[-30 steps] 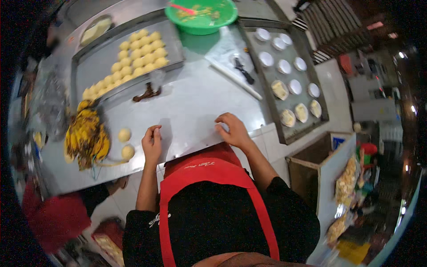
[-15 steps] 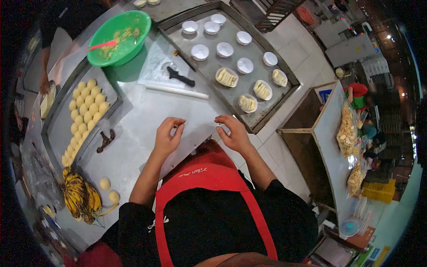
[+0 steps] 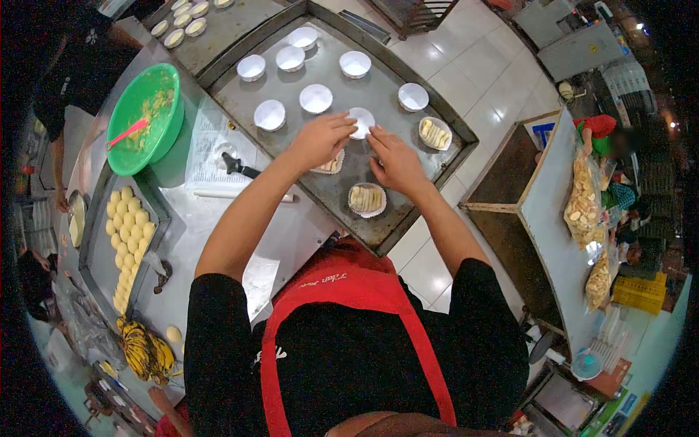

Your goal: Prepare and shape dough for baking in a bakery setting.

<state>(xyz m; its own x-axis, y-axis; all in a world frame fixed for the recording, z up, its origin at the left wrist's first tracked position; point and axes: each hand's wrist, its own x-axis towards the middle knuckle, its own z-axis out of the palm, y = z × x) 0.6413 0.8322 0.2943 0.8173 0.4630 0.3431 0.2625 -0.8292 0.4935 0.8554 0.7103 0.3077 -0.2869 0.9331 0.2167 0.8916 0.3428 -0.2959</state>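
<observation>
Big tray: dark metal tray (image 3: 382,93) in front, loaded with white paper cups; green bowl (image 3: 175,130) off to its left.
Rest of the table: dough balls (image 3: 129,226) and bananas (image 3: 144,349) farther left, black-handled tool (image 3: 239,166) by the tray edge.
In the way: left hand (image 3: 325,140) partly hides a filled cup (image 3: 331,164).
Hands: both over the tray, fingers stretched inward, right hand (image 3: 397,160) slanting in opposite.
Empty cup (image 3: 360,122): right at the fingertips, between them.
Grip: honestly can't tell if either's grasping it.
</observation>
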